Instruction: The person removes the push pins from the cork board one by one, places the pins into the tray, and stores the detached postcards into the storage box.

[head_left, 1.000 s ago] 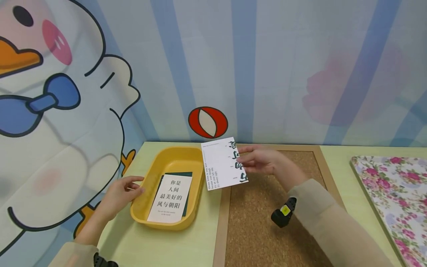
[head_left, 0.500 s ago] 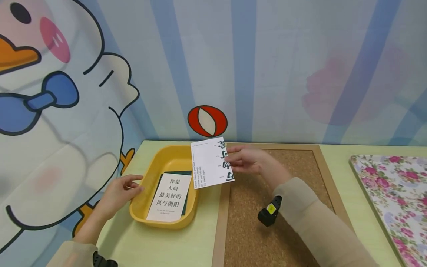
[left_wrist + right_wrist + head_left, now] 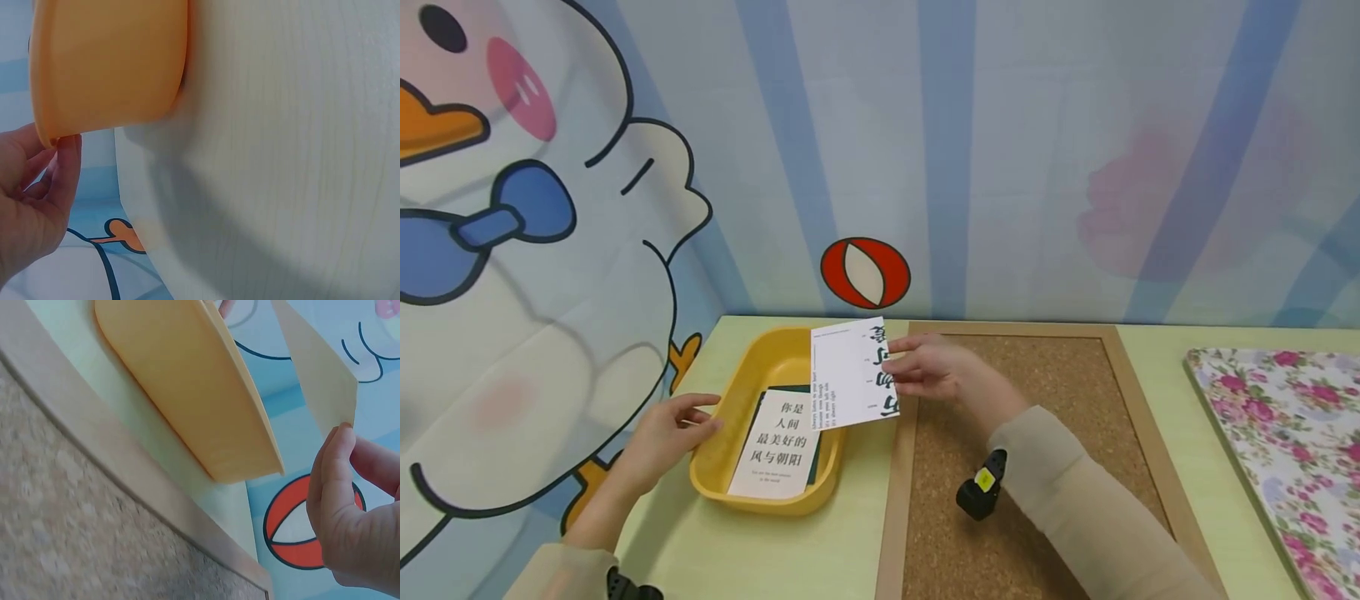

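Observation:
My right hand (image 3: 917, 371) pinches a white card (image 3: 848, 375) with dark lettering by its right edge and holds it in the air over the right rim of a yellow tray (image 3: 752, 367). The card's underside (image 3: 315, 365) shows above the tray (image 3: 187, 381) in the right wrist view. Inside the tray lies a white card with Chinese characters (image 3: 778, 446) on top of a dark green card (image 3: 816, 433). My left hand (image 3: 662, 433) rests at the tray's left rim, its fingers (image 3: 62, 175) touching the rim (image 3: 44, 134).
A cork board (image 3: 1022, 467) in a wooden frame lies on the pale green table (image 3: 760, 550) to the tray's right. A floral-patterned board (image 3: 1285, 433) sits at the far right. A cartoon duck backdrop (image 3: 550, 208) stands right behind the table.
My right hand has carried the white card leftward, from above the cork board's edge to over the tray's right rim. The left hand has stayed at the tray.

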A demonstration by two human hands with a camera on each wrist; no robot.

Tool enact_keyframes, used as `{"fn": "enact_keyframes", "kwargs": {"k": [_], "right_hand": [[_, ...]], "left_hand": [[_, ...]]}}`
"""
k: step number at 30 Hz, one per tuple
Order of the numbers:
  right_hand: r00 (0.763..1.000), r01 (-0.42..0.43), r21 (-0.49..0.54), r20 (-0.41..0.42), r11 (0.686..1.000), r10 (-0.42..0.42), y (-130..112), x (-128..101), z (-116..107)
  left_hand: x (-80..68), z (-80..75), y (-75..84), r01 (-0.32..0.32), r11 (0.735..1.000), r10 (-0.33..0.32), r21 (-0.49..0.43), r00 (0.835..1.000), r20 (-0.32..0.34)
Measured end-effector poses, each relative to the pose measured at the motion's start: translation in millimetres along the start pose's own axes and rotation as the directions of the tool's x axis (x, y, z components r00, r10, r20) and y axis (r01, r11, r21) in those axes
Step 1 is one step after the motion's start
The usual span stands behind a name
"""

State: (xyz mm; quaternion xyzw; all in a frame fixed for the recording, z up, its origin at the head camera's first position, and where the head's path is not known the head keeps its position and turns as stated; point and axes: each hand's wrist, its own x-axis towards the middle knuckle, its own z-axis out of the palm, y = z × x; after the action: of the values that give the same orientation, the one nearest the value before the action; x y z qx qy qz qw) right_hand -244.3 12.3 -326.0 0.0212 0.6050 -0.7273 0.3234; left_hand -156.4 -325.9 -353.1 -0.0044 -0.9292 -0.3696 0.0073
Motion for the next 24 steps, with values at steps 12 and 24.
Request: {"fn": "enact_keyframes", "kwargs": {"k": [12,24], "right_hand": [[0.999,-0.025,0.041,-0.044,0.999,0.027,7.9,11.3,31.0],[1.000,0.023,0.036,-0.006,0.999,-0.023,14.1,16.3,54.7]], "left_hand": [[-1.8,0.1,1.3,0.008,1.000,-0.008,-0.004,1.000,0.004],[-0.3,0.4,1.8,-0.003,1.000,0.003,-0.002,1.000,0.009]]}}
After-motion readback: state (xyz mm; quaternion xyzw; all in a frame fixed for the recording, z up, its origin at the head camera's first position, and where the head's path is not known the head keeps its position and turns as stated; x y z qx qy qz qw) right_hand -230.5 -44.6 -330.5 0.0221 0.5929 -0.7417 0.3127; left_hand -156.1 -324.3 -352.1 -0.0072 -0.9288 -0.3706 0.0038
